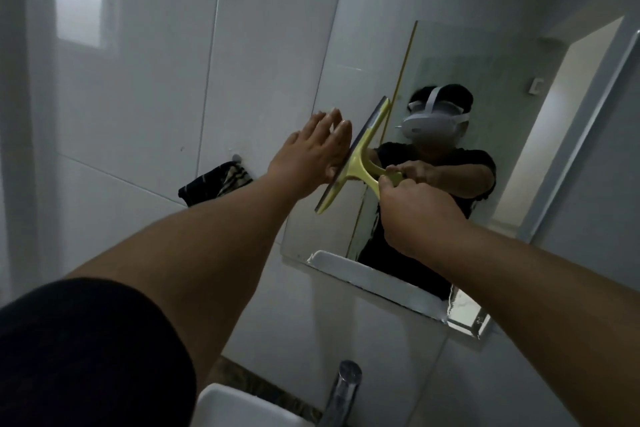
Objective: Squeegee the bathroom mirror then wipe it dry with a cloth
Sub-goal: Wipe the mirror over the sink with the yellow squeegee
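A yellow-green squeegee (356, 156) lies with its blade pressed flat against the left part of the bathroom mirror (485, 45), the blade running steeply from lower left to upper right. My right hand (412, 215) grips its handle. My left hand (311, 152) is flat and open, fingers spread, against the wall at the mirror's left edge, just beside the blade. A dark striped cloth (214, 185) hangs from a hook on the tiled wall, left of and below my left hand.
White wall tiles (156, 97) fill the left side. Under the mirror's lower edge runs a small white shelf (381, 282). A chrome tap (343, 392) and the white basin rim (235, 409) sit at the bottom. The mirror reflects a person wearing a headset and a doorway.
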